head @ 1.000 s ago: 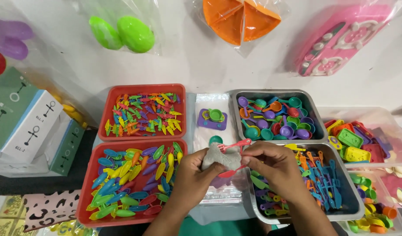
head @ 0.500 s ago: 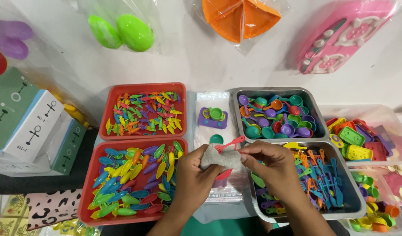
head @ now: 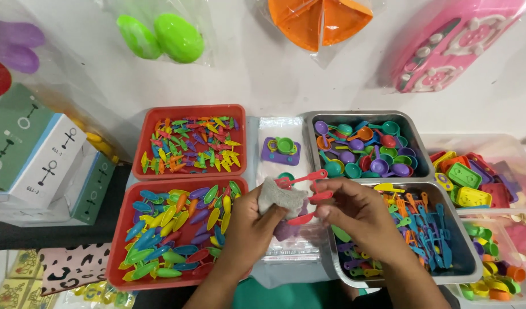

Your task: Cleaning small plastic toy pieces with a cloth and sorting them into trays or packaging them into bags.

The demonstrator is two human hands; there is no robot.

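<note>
Resting between both hands (head: 309, 214): red spatula (head: 300, 180)

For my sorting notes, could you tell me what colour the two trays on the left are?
Both trays are red, clearest in the head view.

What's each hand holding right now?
Left hand: closed on a small clear bag.
Right hand: pinching red toy utensils at the bag's mouth.

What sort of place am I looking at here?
Probably a small toy packing or sorting bench: red trays and metal trays hold sorted coloured plastic miniatures, and bagged toys hang on the wall behind.
</note>
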